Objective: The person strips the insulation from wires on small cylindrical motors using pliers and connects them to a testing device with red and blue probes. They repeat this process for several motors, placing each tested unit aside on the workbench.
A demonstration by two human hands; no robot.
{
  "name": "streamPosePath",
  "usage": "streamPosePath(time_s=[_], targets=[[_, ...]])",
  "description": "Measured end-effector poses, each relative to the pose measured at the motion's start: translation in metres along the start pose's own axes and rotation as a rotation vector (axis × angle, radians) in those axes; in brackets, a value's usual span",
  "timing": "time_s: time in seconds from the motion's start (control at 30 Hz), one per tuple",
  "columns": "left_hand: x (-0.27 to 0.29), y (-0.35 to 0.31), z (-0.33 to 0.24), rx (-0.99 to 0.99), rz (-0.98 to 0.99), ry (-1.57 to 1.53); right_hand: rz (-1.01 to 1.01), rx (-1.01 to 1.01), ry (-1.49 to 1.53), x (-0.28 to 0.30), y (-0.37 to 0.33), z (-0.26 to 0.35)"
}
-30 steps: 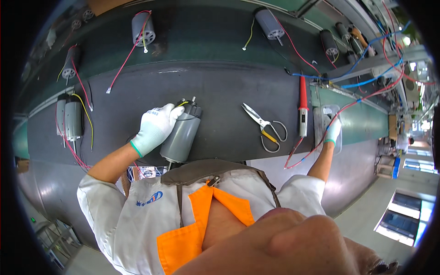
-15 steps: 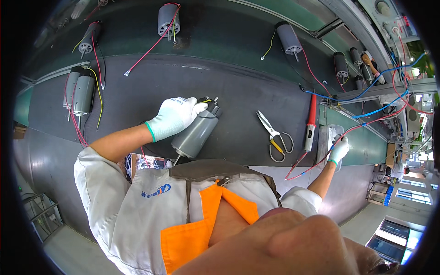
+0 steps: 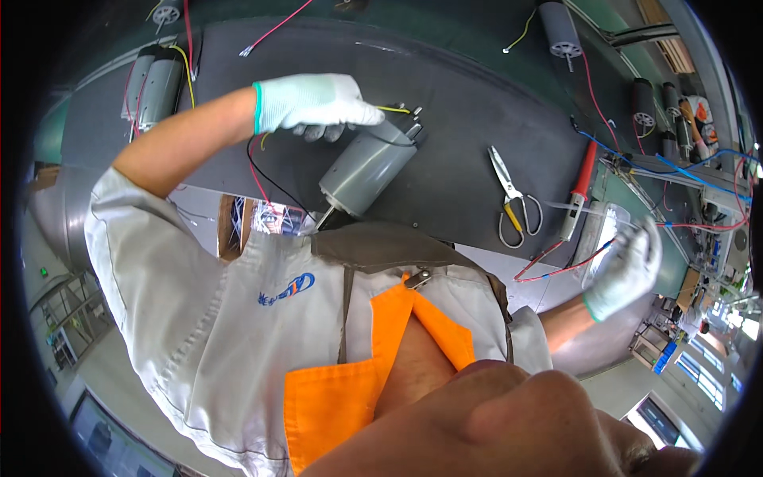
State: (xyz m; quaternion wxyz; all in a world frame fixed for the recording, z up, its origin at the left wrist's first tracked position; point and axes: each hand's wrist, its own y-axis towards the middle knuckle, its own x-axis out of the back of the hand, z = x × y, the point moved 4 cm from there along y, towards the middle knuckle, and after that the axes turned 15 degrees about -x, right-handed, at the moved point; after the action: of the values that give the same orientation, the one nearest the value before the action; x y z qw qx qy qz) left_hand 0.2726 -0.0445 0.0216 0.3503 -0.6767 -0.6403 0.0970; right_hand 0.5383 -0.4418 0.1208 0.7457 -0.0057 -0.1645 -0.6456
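Observation:
A grey cylindrical motor (image 3: 367, 171) lies tilted on the dark bench, its shaft toward me and its terminal end away from me. Over that far end my gloved left hand (image 3: 322, 105) is closed, fingers curled, on the motor's wires. A yellow wire (image 3: 393, 110) runs from the terminals to its fingertips, and red, yellow and black ends hang out below the wrist. My gloved right hand (image 3: 628, 266), smeared by motion, is raised off to the right beside a clear tray (image 3: 608, 230). A thin pale strip (image 3: 576, 208) sticks out leftward from its fingers.
Scissors (image 3: 510, 195) with one yellow-wrapped handle lie right of the motor. Beyond them is a red-handled tool (image 3: 582, 179) on a red cord. More motors (image 3: 163, 83) with loose wires stand at far left, others (image 3: 560, 32) at far right, where another person's hand (image 3: 699, 119) shows.
The view has shifted. My right hand has risen from the clear tray with the pale strip. My left hand has slid back from the motor's end along its wires.

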Motion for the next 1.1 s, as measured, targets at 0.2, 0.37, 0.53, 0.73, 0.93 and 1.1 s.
streamPosePath(time_s=[0.2, 0.37, 0.53, 0.73, 0.93, 1.1], targets=[[0.015, -0.016, -0.005, 0.009, 0.027, -0.082, 0.934, -0.487, 0.268, -0.192, -0.107, -0.026], [0.014, -0.033, -0.012, 0.078, 0.101, -0.106, 0.662, 0.460, -0.079, -0.248, -0.160, -0.028], [-0.006, -0.040, 0.004, 0.115, -0.026, -0.430, 0.584, 0.604, -0.216, -0.252, -0.173, -0.030], [-0.031, -0.012, 0.021, -0.109, -0.475, -0.520, 0.753, -0.100, 0.228, -0.260, -0.164, -0.050], [-0.044, -0.007, 0.005, -0.247, -0.653, -0.565, 0.979, -0.746, 0.738, -0.261, -0.138, -0.038], [-0.055, 0.003, 0.001, -0.338, -0.637, -0.557, 0.942, -0.629, 0.594, -0.255, -0.135, -0.030]])
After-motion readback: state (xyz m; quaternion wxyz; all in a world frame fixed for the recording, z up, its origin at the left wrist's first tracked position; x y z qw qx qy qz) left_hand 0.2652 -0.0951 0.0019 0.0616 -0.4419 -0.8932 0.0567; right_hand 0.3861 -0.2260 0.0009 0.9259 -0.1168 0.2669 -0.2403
